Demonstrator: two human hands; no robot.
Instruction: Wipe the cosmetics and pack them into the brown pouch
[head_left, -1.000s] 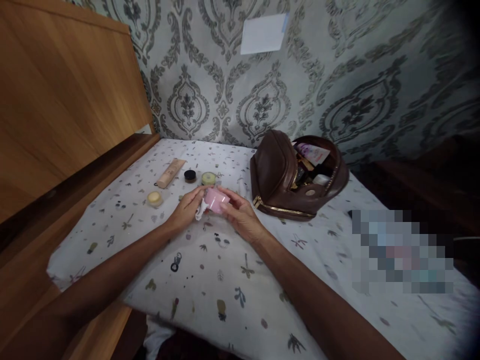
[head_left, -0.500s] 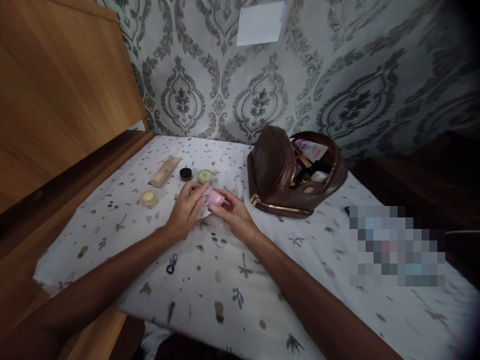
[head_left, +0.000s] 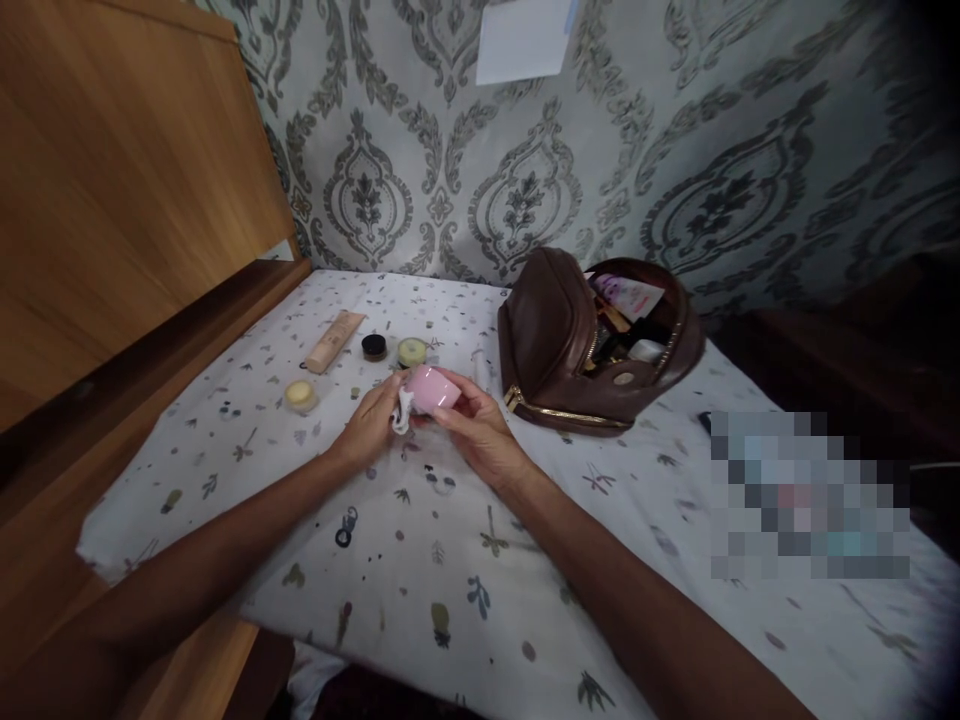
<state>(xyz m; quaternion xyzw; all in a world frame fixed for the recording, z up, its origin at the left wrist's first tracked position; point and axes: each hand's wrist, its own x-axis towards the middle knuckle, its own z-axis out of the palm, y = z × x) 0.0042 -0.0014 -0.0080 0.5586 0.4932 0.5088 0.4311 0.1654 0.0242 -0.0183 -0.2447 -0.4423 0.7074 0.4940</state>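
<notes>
A glossy pink cosmetic jar (head_left: 435, 391) is gripped by my right hand (head_left: 480, 432), its fingers and thumb closed round the right side. My left hand (head_left: 370, 420) is closed on a crumpled white wipe (head_left: 403, 412), which it presses against the jar's left side. Just beyond the hands sits a small round pot with a yellow-green top (head_left: 412, 351). Beside it stands a small black-lidded pot (head_left: 373, 347). A beige squeeze tube (head_left: 335, 341) lies farther left, and a pale yellow round pot (head_left: 300, 396) is nearer, left of my left hand.
To the right stands an unzipped brown toiletry bag (head_left: 570, 350) with cosmetics inside. A pixelated patch (head_left: 810, 500) hides something at the right. The patterned white cloth (head_left: 300, 530) covers the surface. A wooden panel (head_left: 135, 150) rises at left, and a papered wall (head_left: 375, 150) stands behind.
The pink jar has turned in my hands and more of its side shows. My left fingers have shifted lower and left with the wipe, which is more visible. The view has moved slightly.
</notes>
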